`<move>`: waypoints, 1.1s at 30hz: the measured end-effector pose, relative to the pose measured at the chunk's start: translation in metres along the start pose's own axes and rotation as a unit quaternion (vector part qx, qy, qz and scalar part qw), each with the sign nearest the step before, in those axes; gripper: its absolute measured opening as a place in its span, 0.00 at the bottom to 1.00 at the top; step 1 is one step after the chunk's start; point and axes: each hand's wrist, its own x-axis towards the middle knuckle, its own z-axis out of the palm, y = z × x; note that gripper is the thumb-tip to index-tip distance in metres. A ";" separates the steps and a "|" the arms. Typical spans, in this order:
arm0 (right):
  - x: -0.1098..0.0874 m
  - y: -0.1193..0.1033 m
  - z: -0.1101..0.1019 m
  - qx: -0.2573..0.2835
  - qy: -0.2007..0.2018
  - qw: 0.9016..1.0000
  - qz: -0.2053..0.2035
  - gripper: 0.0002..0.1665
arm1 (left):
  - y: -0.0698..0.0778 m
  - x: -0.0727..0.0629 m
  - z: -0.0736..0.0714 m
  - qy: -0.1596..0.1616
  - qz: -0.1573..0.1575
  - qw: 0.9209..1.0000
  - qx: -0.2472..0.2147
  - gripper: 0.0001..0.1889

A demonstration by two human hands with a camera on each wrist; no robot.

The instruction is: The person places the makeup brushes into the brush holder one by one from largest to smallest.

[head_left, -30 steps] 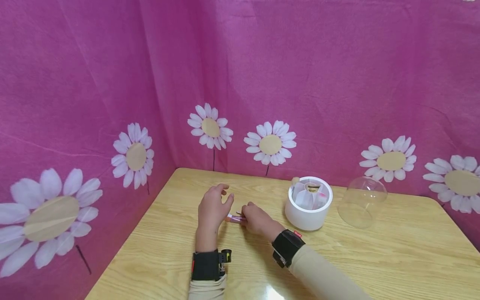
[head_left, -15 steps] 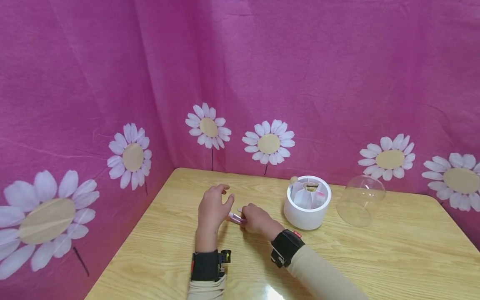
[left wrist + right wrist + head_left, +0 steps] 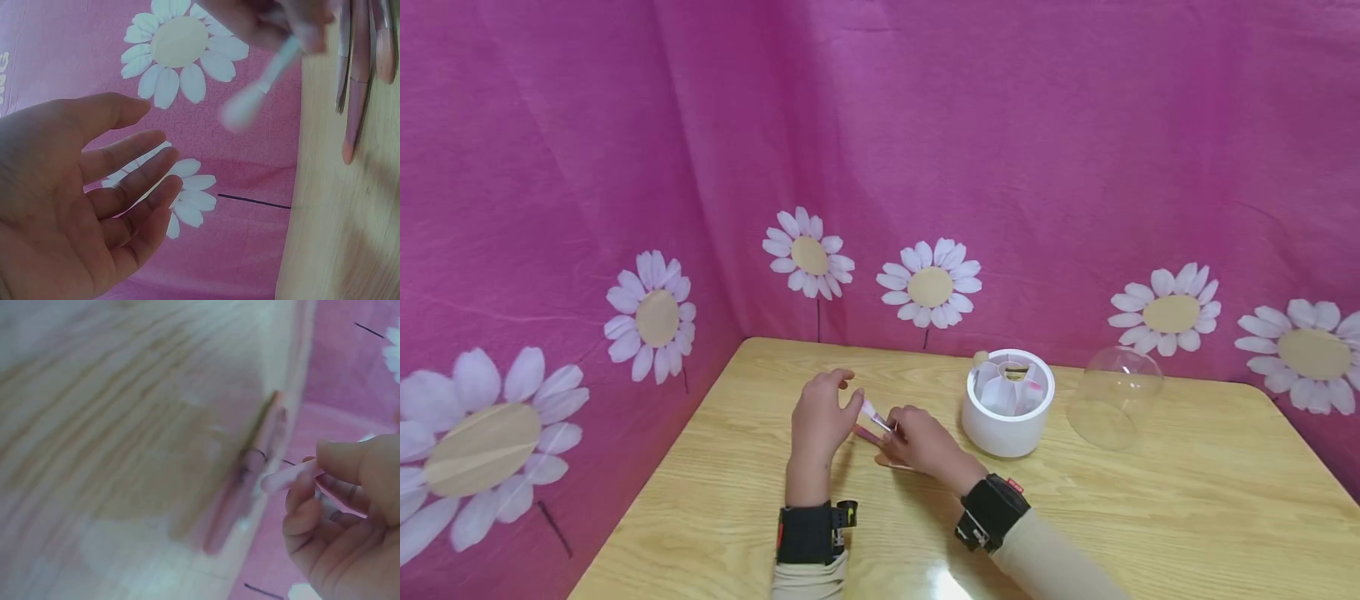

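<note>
In the head view my right hand (image 3: 928, 446) pinches a makeup brush (image 3: 879, 418) with pale bristles, raised off the table. Its blurred pale head (image 3: 245, 111) points toward my left hand in the left wrist view, and the pink handle end (image 3: 286, 479) shows by my right thumb and fingers. My left hand (image 3: 820, 417) is held to the left with loosely bent fingers and nothing in it; a gap separates its fingers (image 3: 134, 181) from the brush. Below the right hand, several more makeup brushes (image 3: 360, 81) lie together on the wooden table, partly hidden in the head view.
Right of my hands stands a round white organizer (image 3: 1006, 432) with divided compartments and a few items in it. A clear dome cover (image 3: 1116, 404) sits beside it on the table (image 3: 1187, 492). A pink flowered cloth (image 3: 1037, 150) hangs behind and on the left.
My right hand has lifted one makeup brush, its bristles now tilted up near my left thumb, while other brushes lie below. The left hand has hardly moved. The head view has shifted slightly.
</note>
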 end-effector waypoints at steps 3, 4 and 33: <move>-0.010 0.006 -0.012 0.011 0.031 0.999 -0.030 0.04 | 0.001 0.000 0.001 0.005 0.003 1.000 0.003 0.16; -0.014 0.008 -0.017 0.019 0.036 0.998 -0.039 0.03 | 0.002 0.000 0.002 0.004 0.004 1.000 0.001 0.16; -0.110 0.068 -0.157 0.102 0.279 0.951 0.082 0.07 | 0.108 -0.013 0.088 -0.114 0.167 0.979 -0.018 0.20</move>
